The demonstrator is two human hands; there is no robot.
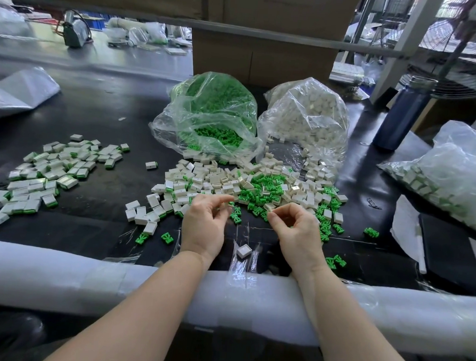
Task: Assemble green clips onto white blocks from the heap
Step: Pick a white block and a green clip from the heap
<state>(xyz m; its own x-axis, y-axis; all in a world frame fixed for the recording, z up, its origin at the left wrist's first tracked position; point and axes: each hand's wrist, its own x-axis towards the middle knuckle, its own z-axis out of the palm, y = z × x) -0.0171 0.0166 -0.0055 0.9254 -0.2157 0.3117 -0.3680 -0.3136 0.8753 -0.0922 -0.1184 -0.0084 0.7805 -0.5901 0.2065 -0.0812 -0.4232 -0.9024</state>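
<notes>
Bench (102,109), clip assembly; no legible writing.
Open bag of green clips (215,115); bag of white blocks (306,115). Left hand (204,222) fingers curled, contents unclear; right hand (295,227) pinches white block (269,206).

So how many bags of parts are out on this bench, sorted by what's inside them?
Bag of green clips: 1
Bag of white blocks: 1
Bag of white blocks with green showing, far right: 1
Total: 3
The flat pale bag at the left is left out, since its contents cannot be seen.
</notes>
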